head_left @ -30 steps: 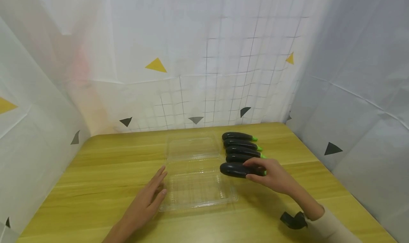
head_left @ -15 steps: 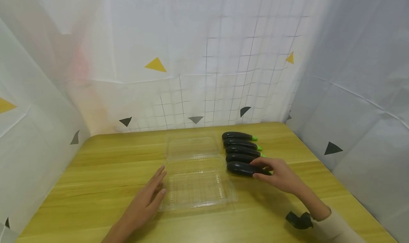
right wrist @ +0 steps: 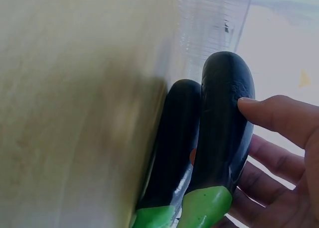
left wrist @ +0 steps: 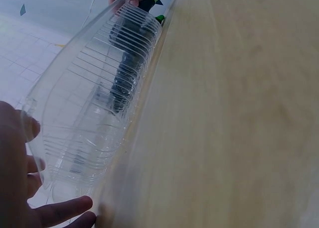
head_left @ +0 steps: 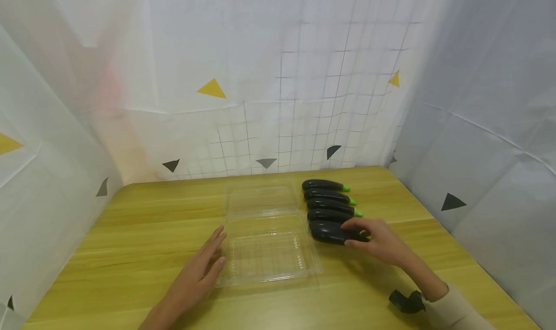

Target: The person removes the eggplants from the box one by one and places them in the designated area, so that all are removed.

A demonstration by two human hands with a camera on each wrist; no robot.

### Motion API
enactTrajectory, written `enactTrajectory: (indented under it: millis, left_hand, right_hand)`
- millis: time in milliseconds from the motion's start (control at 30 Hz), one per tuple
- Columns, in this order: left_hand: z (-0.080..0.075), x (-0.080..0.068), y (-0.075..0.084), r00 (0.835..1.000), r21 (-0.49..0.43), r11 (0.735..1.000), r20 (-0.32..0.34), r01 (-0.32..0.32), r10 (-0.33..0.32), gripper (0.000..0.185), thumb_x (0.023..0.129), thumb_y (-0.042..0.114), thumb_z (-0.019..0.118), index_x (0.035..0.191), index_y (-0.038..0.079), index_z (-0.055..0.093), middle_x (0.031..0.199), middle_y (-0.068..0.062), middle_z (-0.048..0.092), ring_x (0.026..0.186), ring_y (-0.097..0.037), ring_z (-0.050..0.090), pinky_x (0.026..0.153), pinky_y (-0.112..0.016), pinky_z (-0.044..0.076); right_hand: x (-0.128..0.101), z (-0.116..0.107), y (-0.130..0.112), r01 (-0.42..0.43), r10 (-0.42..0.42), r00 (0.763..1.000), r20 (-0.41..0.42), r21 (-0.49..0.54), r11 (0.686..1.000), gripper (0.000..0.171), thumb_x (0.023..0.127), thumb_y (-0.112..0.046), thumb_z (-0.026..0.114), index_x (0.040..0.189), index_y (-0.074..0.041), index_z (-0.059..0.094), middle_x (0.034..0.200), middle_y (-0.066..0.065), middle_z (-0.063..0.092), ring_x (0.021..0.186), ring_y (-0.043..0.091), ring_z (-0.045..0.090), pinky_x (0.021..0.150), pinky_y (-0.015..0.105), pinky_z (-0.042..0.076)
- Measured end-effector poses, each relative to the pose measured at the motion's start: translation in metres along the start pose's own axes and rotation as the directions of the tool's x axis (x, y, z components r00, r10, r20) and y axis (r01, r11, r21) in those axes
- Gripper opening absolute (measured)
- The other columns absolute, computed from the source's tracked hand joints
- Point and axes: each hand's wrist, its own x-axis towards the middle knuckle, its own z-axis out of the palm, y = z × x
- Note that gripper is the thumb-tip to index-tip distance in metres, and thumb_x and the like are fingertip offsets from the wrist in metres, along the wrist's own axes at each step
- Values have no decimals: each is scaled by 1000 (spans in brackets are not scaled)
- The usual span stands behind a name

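Several dark eggplants with green stems lie in a row (head_left: 327,197) on the wooden table (head_left: 143,233), right of a clear plastic clamshell container (head_left: 265,278) that lies opened flat. My right hand (head_left: 379,242) grips the nearest eggplant (head_left: 327,232) at its stem end, thumb on top and fingers underneath. In the right wrist view this eggplant (right wrist: 224,123) lies against its neighbour (right wrist: 174,138), held by my right hand (right wrist: 281,138). My left hand (head_left: 203,267) rests flat on the table with straight fingers at the container's left edge. In the left wrist view, the left hand's fingers (left wrist: 60,212) lie beside the ribbed container (left wrist: 99,98).
White sheets with grid lines and small triangles wall in the table at the back and both sides. The container's lid half (head_left: 262,199) lies toward the back. A black wrist mount (head_left: 404,301) sits on my right sleeve.
My right hand has moved the nearest eggplant to the right, away from the container and back beside the row. The left hand has not moved.
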Motion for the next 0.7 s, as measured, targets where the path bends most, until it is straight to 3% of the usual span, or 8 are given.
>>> enactTrajectory:
  millis: [367,700]
  left_hand:
    - [0,0,-1,1000,4,1000,-1,-1,1,55,110,14,53,161,1,35,170,-12,25,127,-32,60,98,-52,53]
    - [0,0,0,1000,6,1000,-3,0,0,56,110,14,54,161,3,34,170,-12,25,127,-33,60,98,-53,53]
  right_hand:
    - [-2,12,10,-10,13,1000,29,-86,996,27,91,-24,83,116,-15,74,112,-6,73,103,15,67,87,42,57]
    - [-3,14,12,-7,12,999,52,-94,996,27,93,-26,81,116,-13,74,112,-4,73,103,19,67,86,43,56]
